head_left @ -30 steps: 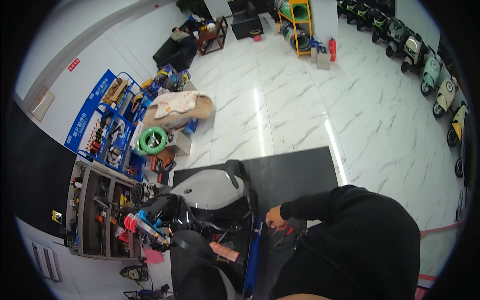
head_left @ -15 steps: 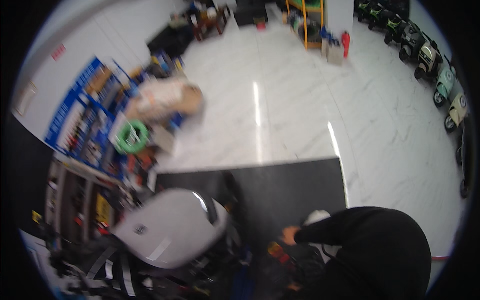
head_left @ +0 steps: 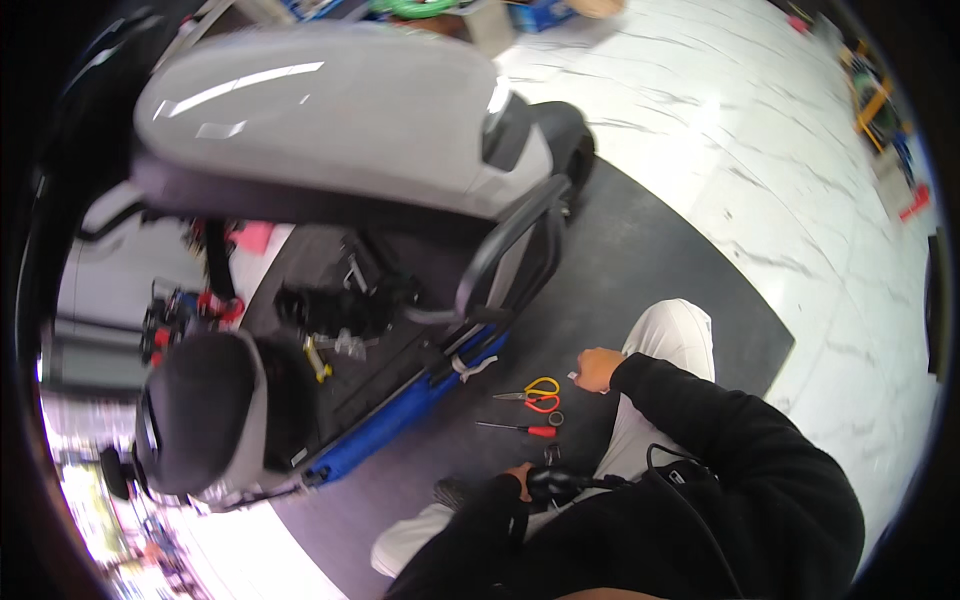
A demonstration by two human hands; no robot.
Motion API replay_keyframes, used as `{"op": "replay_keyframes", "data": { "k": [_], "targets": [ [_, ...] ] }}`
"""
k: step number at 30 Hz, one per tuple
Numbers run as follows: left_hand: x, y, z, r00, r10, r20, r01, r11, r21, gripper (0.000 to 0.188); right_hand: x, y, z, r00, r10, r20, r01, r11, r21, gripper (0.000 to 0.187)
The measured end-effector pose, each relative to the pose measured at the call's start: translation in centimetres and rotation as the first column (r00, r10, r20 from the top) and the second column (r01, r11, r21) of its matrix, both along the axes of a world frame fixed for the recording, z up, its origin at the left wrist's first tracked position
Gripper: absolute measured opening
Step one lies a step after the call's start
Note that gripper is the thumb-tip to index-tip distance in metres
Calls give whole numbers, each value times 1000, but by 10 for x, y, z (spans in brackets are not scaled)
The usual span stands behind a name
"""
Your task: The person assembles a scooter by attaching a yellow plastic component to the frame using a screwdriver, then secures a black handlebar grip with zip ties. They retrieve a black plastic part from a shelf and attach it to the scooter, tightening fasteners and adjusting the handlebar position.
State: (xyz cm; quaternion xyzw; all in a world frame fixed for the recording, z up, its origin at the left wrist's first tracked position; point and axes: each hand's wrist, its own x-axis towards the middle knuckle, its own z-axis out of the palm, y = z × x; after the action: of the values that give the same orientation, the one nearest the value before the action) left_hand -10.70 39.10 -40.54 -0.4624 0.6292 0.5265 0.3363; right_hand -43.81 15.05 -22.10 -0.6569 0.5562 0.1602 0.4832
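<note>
My right hand (head_left: 597, 369) is closed, with a small white piece (head_left: 573, 375) showing at its fingertips, above the dark mat beside my knee. Lower down, my left hand (head_left: 519, 481) is against a black rounded object (head_left: 557, 484); its fingers are mostly hidden, so its grip cannot be made out. Between my hands lie scissors (head_left: 543, 402) with yellow and red handles, a screwdriver (head_left: 540, 431) with a red handle, a small dark ring-shaped roll (head_left: 555, 419) and a little dark item (head_left: 552, 453). To the left stands a scooter (head_left: 330, 120) with a glossy grey body panel.
The dark mat (head_left: 640, 235) lies under the scooter and my legs. A blue side strip (head_left: 380, 432) runs along the scooter's near edge, and its black rear bar (head_left: 510, 240) juts out. White marbled floor (head_left: 700, 110) is beyond. A red cylinder (head_left: 914, 203) stands far right.
My view has swung down and left, from the wide room to the scooter and the tools between my hands. Blur in the earlier frame hides what the hands did.
</note>
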Motion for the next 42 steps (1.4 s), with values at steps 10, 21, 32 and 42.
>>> {"op": "replay_keyframes", "data": {
  "k": [10, 21, 32, 42],
  "targets": [
    [-70, -69, -46, 971, -163, -175, 147, 984, -98, 99, 7, -58, -67, 940, 230, 251, -182, 963, -199, 43],
    [-71, -77, -101, 971, -105, -215, 69, 983, -168, 109, -18, -66, -101, 864, 457, 213, -401, 879, -259, 57],
    [-101, -100, -113, 966, -143, -217, 104, 978, -179, 92, -41, -45, -63, 847, 212, 488, 28, 899, -438, 31],
    [-128, -126, -22, 997, 2, -79, -40, 878, -478, 56, 0, -31, 110, 528, 441, 726, 595, 418, -687, 22]
  ]
}}
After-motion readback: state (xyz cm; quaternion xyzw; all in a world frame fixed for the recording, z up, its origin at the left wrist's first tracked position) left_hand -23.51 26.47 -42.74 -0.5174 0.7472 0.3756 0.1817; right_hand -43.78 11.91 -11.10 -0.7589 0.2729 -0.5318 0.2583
